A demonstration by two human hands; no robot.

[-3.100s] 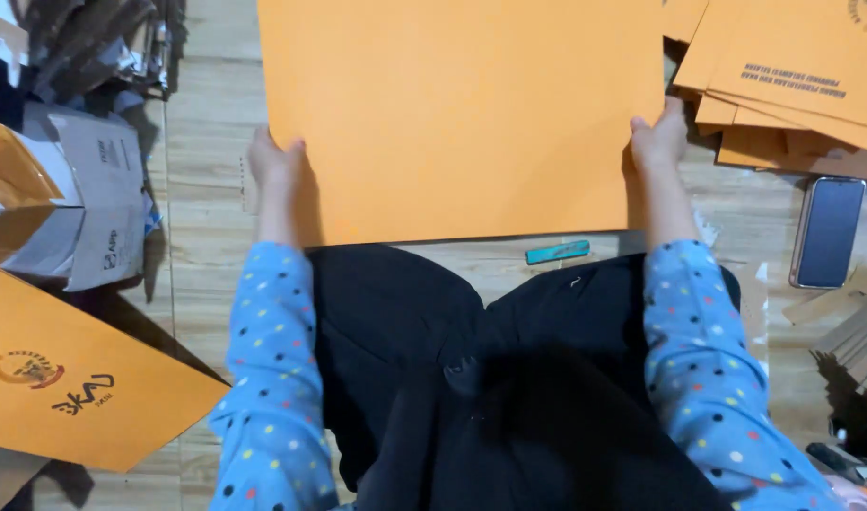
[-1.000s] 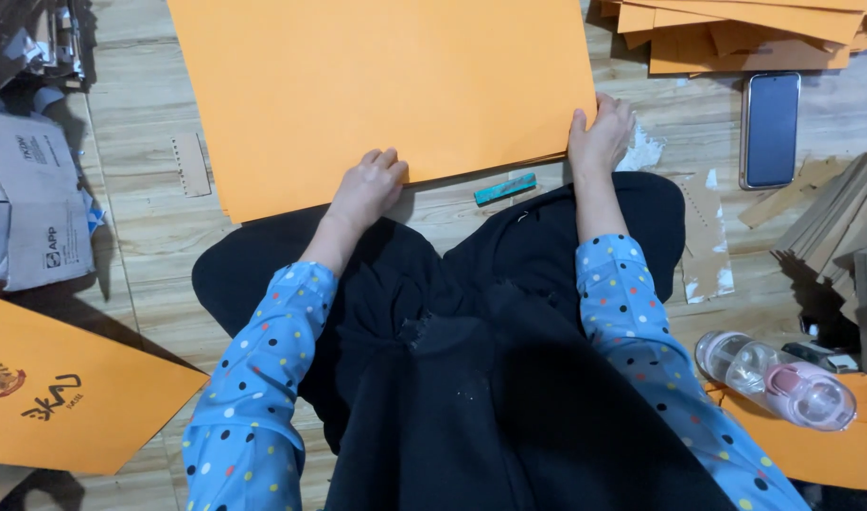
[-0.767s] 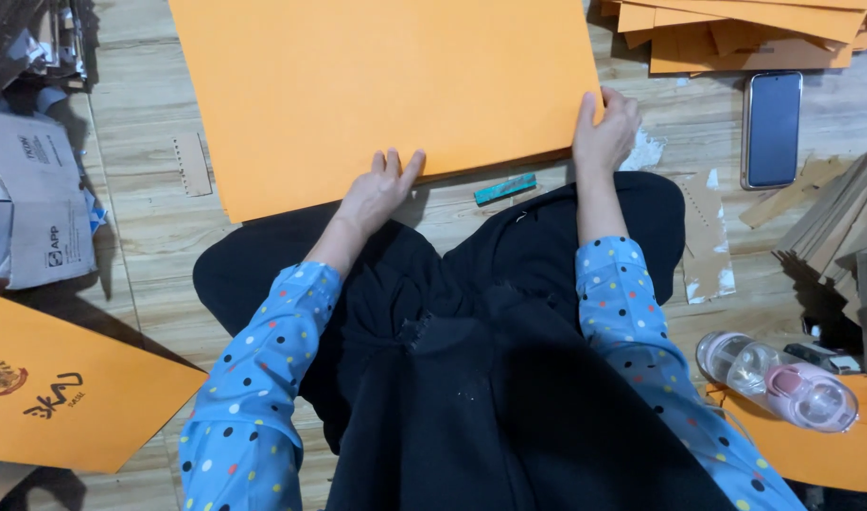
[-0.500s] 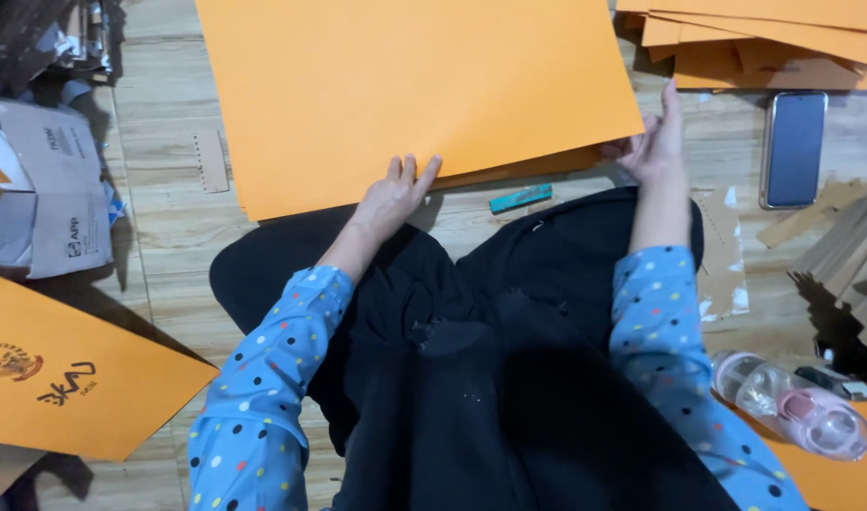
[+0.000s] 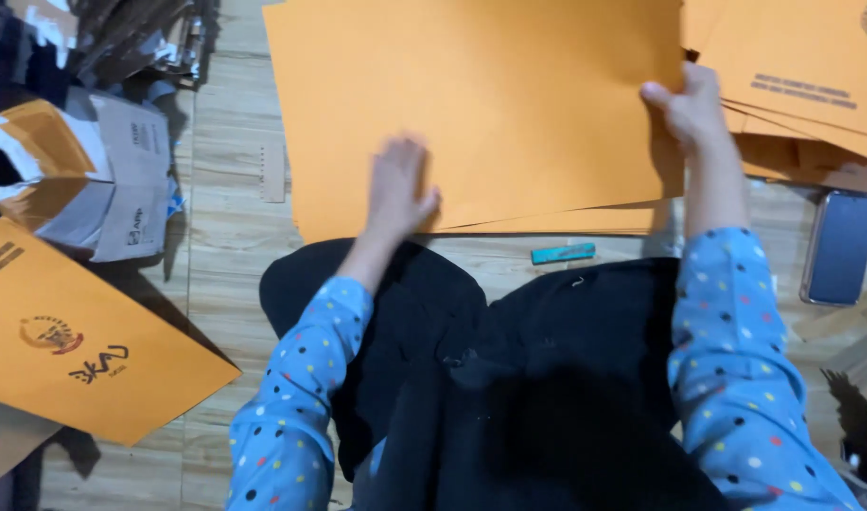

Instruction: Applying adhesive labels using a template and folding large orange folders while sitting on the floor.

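A large plain orange paper sheet (image 5: 490,104) lies on a stack of similar sheets on the wooden floor in front of my crossed legs. My left hand (image 5: 400,189) rests flat on the sheet near its front edge, fingers together. My right hand (image 5: 687,104) pinches the sheet's right edge and lifts it a little off the sheets below. Both sleeves are blue with coloured dots.
A small teal cutter (image 5: 563,253) lies on the floor just before my knees. A dark phone (image 5: 840,248) lies at the right. Printed orange envelopes (image 5: 812,66) are stacked at the back right, another printed envelope (image 5: 74,341) at the left. Torn cardboard boxes (image 5: 93,180) sit at the far left, beside a ruler (image 5: 273,174).
My left hand slid from the sheet's left edge to its front middle and lies flat. My right hand moved up the right edge and raised it. The view shifted.
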